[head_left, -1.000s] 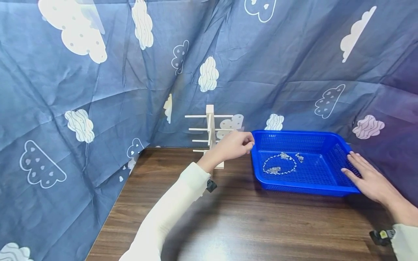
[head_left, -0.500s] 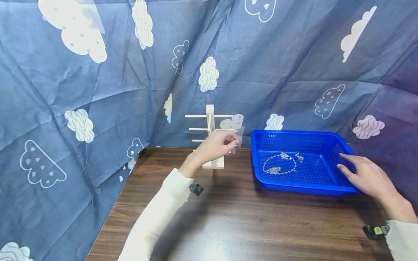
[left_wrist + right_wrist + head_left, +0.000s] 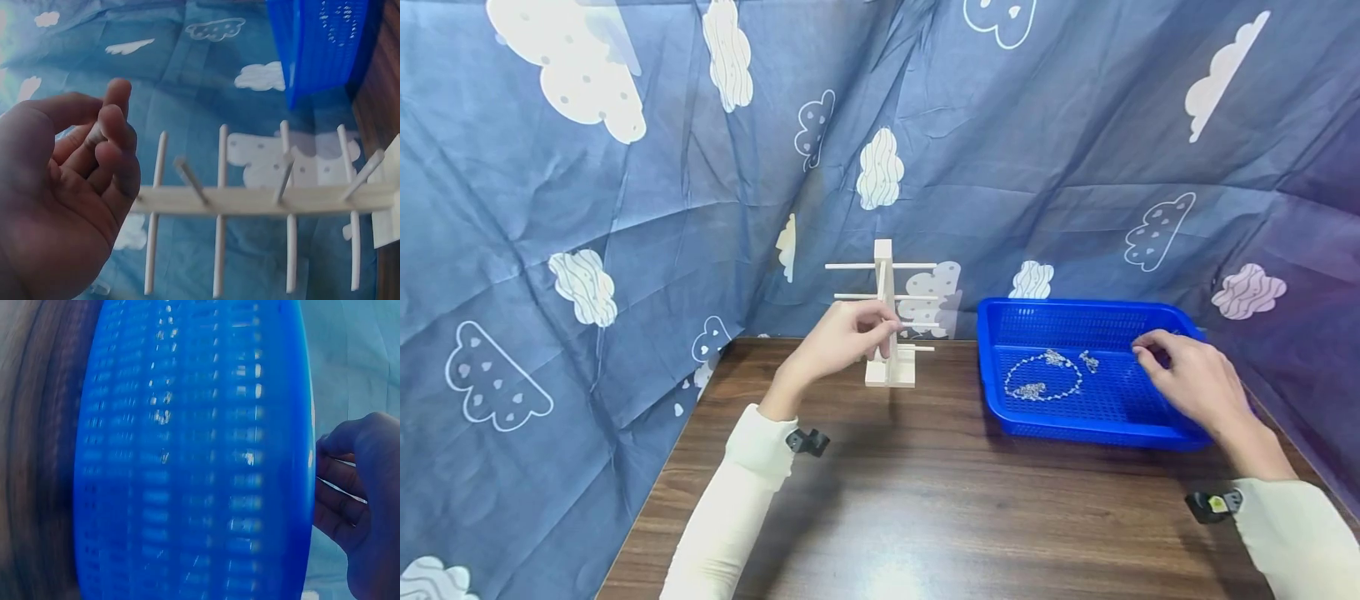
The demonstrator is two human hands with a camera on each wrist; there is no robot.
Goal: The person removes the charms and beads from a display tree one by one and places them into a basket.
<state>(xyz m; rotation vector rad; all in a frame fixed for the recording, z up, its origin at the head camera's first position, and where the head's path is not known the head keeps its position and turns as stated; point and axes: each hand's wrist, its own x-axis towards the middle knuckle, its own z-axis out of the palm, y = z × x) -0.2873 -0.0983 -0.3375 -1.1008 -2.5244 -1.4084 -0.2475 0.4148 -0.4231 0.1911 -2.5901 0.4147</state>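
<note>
In the head view my left hand is in front of a pale wooden peg stand. Its fingers are loosely bent, and the left wrist view shows nothing held in the hand. The stand's several pegs stick out of the post on different sides. My right hand hovers over the right side of a blue plastic basket, fingers bent and no object seen in them. Inside the basket lie a looped silvery beaded chain, with bunched clumps along it, and a small separate silvery piece.
Everything stands on a dark wood-grain table. A blue cloth with a white cloud print hangs right behind the stand and basket. Each wrist carries a small black camera, such as the left one.
My left hand has moved left from the basket's edge to the front of the stand. My right hand has left the basket's right rim and moved inward over the basket, its fingers now bent.
</note>
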